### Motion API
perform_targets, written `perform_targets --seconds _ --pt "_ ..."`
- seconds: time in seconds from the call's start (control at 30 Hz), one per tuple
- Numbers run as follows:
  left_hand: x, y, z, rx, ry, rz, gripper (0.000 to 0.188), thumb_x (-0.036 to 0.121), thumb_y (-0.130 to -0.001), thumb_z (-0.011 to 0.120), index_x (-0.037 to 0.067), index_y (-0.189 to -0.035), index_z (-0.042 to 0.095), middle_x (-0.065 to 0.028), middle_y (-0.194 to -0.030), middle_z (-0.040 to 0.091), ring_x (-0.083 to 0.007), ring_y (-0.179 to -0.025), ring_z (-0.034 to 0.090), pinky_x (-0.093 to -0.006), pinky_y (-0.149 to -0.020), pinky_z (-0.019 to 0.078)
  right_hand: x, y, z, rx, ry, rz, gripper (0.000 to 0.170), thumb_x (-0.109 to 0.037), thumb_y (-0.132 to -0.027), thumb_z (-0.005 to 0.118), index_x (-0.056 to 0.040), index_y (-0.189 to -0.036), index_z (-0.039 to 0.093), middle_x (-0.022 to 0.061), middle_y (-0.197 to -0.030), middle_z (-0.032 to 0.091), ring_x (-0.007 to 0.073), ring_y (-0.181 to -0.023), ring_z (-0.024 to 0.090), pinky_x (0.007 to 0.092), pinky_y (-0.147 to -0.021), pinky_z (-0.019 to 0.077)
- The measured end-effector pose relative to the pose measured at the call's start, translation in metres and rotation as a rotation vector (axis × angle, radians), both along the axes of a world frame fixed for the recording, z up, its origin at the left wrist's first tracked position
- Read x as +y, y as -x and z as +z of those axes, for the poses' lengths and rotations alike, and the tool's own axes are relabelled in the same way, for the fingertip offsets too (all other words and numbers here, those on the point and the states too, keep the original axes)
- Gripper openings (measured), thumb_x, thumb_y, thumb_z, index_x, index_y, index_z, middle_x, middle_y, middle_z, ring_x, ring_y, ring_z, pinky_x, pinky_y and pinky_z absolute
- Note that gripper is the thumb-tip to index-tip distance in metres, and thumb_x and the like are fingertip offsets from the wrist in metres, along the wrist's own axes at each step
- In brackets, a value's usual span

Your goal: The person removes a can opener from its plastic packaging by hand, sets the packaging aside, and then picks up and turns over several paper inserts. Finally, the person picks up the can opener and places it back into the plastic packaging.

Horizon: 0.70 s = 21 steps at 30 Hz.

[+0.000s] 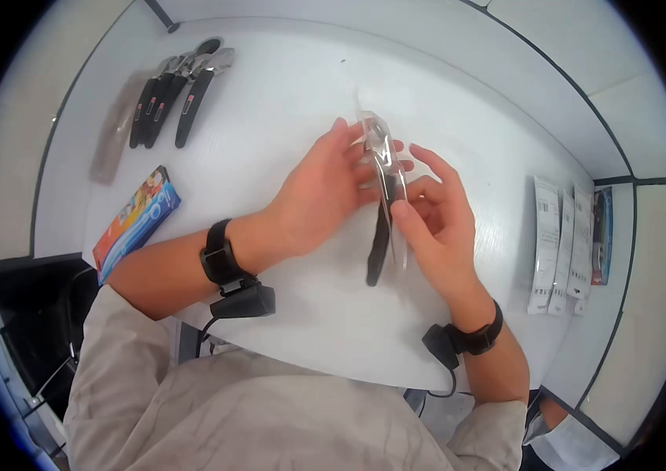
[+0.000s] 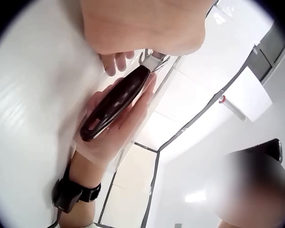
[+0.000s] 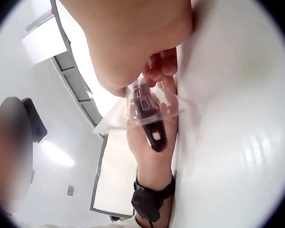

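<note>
A kitchen tool with a black handle (image 1: 380, 239) and a shiny metal head stands tilted between the two hands, partly inside a clear plastic bag (image 1: 378, 137). My left hand (image 1: 321, 192) lies with its fingers behind the tool and bag, fingertips showing past the far side, thumb apart. With thumb and fingers my right hand (image 1: 439, 224) pinches the side of the bag. The left wrist view shows the handle (image 2: 116, 102) pointing down in front of the right palm. In the right wrist view the handle end (image 3: 154, 135) sticks out past the bag's edge.
Several black-handled tools (image 1: 164, 98) lie at the back left, beside a clear plastic wrapper (image 1: 117, 133). A colourful box (image 1: 137, 224) is near the left forearm. White printed packets (image 1: 559, 247) lie at the right by the low wall, with another coloured pack (image 1: 602, 235) behind.
</note>
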<state>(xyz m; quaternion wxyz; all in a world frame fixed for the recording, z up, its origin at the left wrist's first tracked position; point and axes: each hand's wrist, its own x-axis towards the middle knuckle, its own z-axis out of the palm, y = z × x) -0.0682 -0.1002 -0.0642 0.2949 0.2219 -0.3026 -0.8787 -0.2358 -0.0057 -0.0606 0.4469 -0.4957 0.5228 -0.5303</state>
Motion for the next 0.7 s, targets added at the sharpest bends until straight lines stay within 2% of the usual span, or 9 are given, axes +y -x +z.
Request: perform_targets --seconds 0.13,0.23,0.27,0.4,0.5,0.53,0.63,0.67,0.7 --pt "-0.005 0.001 -0.005 0.124 -0.166 -0.016 0.063 0.049 -0.11 0.033 0.006 -0.156 0.033 -0.0153 -0.149 0.05 -0.0347 -0.137 0.051 -0.0491 -0.116 0.0392 0.001 0.005 0.002 -0.058 0.017 -0.112 0.052 -0.006 -0.099 0.061 -0.0022 -0.148 0.043 0.0023 -0.094 0.062 0.0059 -0.068 0.057 0.0208 -0.056 0.0437" --pt "-0.003 0.001 -0.01 0.056 -0.025 0.002 0.056 0.032 -0.108 0.053 0.002 -0.152 0.035 -0.0152 -0.136 0.057 -0.0285 -0.121 0.061 -0.0422 -0.103 0.0501 -0.004 0.01 -0.001 -0.298 0.033 -0.128 0.048 -0.011 -0.102 0.057 -0.002 -0.147 0.043 0.0041 -0.093 0.062 0.0059 -0.061 0.052 0.0217 -0.052 0.0405" --pt "-0.004 -0.002 -0.01 0.007 0.036 -0.042 0.058 0.014 -0.103 0.061 0.001 -0.153 0.035 -0.014 -0.131 0.057 -0.0243 -0.115 0.063 -0.038 -0.099 0.0524 -0.004 0.007 0.006 -0.257 -0.036 -0.219 0.045 -0.015 -0.104 0.051 -0.002 -0.146 0.043 0.0045 -0.091 0.061 0.0065 -0.056 0.048 0.0215 -0.051 0.0384" --pt "-0.001 -0.005 -0.003 -0.104 0.226 -0.118 0.06 0.003 -0.098 0.063 0.004 -0.152 0.037 -0.012 -0.13 0.057 -0.0199 -0.112 0.062 -0.0338 -0.096 0.0521 -0.008 0.013 0.008 -0.281 -0.107 -0.285 0.046 -0.025 -0.108 0.047 -0.0013 -0.147 0.04 0.0052 -0.093 0.06 0.0077 -0.056 0.046 0.0224 -0.051 0.0373" --pt "0.002 -0.006 -0.003 -0.185 0.393 -0.103 0.061 -0.003 -0.097 0.061 0.006 -0.153 0.039 -0.0111 -0.131 0.057 -0.0195 -0.114 0.061 -0.0328 -0.099 0.0507 -0.007 0.024 -0.001 -0.329 -0.009 -0.229 0.047 -0.03 -0.109 0.046 -0.0016 -0.147 0.039 0.0051 -0.096 0.059 0.0087 -0.056 0.044 0.0236 -0.051 0.0363" --pt "0.003 -0.005 -0.004 -0.286 0.525 -0.023 0.056 -0.005 -0.094 0.064 0.007 -0.146 0.048 -0.0093 -0.124 0.062 -0.0175 -0.103 0.065 -0.0317 -0.092 0.0545 -0.009 0.023 0.003 -0.369 -0.06 -0.267 0.047 -0.032 -0.11 0.044 -0.0025 -0.147 0.04 0.0048 -0.098 0.059 0.0098 -0.056 0.044 0.0244 -0.051 0.0355" --pt "-0.012 -0.015 0.018 -0.694 0.999 -0.012 0.049 -0.005 -0.091 0.067 0.007 -0.138 0.057 -0.0096 -0.112 0.068 -0.0185 -0.09 0.069 -0.0315 -0.083 0.0576 -0.007 0.027 -0.006 -0.402 0.023 -0.21 0.045 -0.03 -0.11 0.045 -0.0035 -0.146 0.041 0.0051 -0.097 0.06 0.0099 -0.056 0.044 0.025 -0.05 0.0355" --pt "-0.021 -0.02 0.021 -0.768 1.331 0.03 0.046 -0.005 -0.088 0.068 0.006 -0.132 0.062 -0.0119 -0.103 0.071 -0.021 -0.082 0.07 -0.0318 -0.076 0.0583 -0.007 0.025 -0.007 -0.419 0.017 -0.216 0.044 -0.03 -0.109 0.047 -0.0039 -0.145 0.042 0.0053 -0.096 0.06 0.01 -0.056 0.044 0.0251 -0.05 0.0356" --pt "-0.026 -0.025 0.023 -0.893 1.413 0.005 0.048 -0.004 -0.087 0.066 0.006 -0.133 0.061 -0.0151 -0.107 0.07 -0.0275 -0.084 0.07 -0.0351 -0.078 0.058 -0.008 0.025 -0.007 -0.434 0.012 -0.221 0.043 -0.029 -0.109 0.048 -0.0042 -0.144 0.043 0.0056 -0.096 0.06 0.0101 -0.055 0.044 0.0253 -0.05 0.0357"
